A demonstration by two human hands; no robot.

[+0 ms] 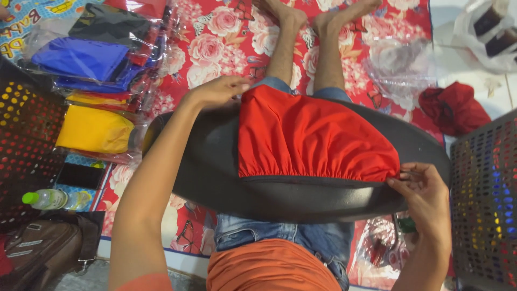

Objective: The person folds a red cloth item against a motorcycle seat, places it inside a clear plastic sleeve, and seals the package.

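Note:
A dark grey oval board (215, 172) lies across my lap. A red elastic-edged fabric cover (307, 137) is stretched over its right half. My left hand (218, 90) rests on the far edge of the board, beside the cover's upper left corner. At the lower right corner of the cover, my right hand (423, 191) pinches the gathered hem. My legs stretch out on a red floral mat (215, 37).
A stack of bagged fabrics, blue (81, 59) and yellow (94, 129), lies at left. A dark perforated basket (24, 129) is far left, another basket (484, 199) far right. A red cloth heap (455, 108), a green-capped bottle (48, 198) and a brown bag (43, 250) lie around.

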